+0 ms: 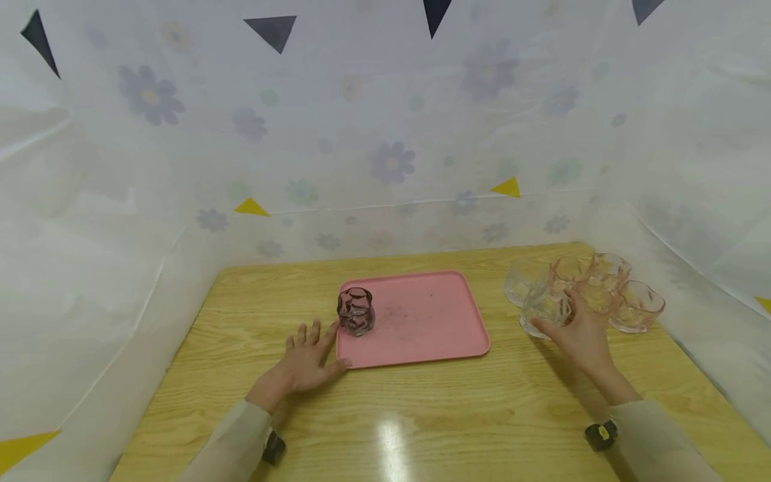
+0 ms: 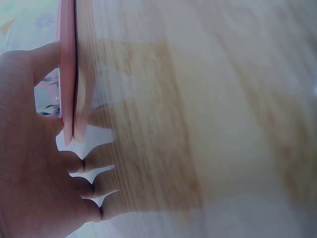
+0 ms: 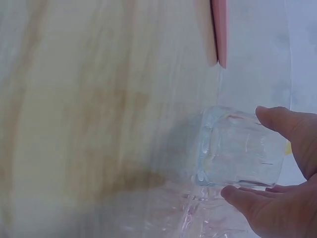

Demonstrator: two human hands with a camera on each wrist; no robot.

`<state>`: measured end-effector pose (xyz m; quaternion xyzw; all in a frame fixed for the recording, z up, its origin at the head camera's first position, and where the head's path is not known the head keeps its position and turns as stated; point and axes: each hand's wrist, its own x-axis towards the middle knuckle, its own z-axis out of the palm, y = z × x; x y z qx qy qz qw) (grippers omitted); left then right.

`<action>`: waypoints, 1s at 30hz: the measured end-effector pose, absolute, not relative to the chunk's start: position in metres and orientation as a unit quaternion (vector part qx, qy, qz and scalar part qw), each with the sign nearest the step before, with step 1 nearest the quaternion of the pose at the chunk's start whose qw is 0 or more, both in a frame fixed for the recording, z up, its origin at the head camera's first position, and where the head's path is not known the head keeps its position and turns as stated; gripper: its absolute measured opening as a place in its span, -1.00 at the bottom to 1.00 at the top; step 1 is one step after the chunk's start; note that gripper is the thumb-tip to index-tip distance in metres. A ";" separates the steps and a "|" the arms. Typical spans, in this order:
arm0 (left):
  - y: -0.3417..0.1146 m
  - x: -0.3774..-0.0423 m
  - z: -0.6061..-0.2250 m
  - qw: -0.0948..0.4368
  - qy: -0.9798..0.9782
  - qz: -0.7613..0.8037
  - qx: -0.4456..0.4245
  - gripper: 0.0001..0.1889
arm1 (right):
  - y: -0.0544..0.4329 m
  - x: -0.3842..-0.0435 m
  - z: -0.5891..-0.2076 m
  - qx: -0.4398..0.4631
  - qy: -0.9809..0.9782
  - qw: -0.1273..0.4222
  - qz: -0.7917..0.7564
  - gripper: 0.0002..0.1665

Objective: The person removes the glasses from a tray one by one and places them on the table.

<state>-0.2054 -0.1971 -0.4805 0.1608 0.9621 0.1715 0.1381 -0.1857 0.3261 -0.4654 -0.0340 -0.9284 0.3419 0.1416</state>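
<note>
At the right, my right hand (image 1: 583, 338) grips a clear glass (image 1: 542, 313) between thumb and fingers. The right wrist view shows this clear glass (image 3: 242, 148) with the thumb on one side and the fingers on the other. My left hand (image 1: 307, 365) is spread at the left edge of a pink tray (image 1: 421, 318), its thumb and index finger at the rim, the other fingers touching the wooden table. On the tray's left side stands a dark smoky glass (image 1: 356, 312), close to the left fingertips.
Another clear glass (image 1: 519, 281) stands behind the held one. Several pink-tinted glasses, among them a pink glass (image 1: 638, 308) at the far right, cluster beside my right hand on the wooden table (image 1: 446, 415). A white flowered curtain (image 1: 337, 154) encloses the table's back and sides.
</note>
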 end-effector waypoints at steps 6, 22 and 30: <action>-0.197 -0.205 -0.479 0.137 0.962 0.171 0.163 -0.04 | 0.325 -0.183 -0.458 -0.039 -0.923 0.150 0.353 0.17; -0.196 -0.206 -0.482 0.133 0.961 0.174 0.167 -0.03 | 0.281 -0.203 -0.432 0.047 -0.893 0.190 0.404 -0.12; -0.196 -0.206 -0.482 0.136 0.961 0.171 0.170 -0.04 | 0.235 -0.224 -0.434 0.116 -0.884 0.141 0.430 -0.10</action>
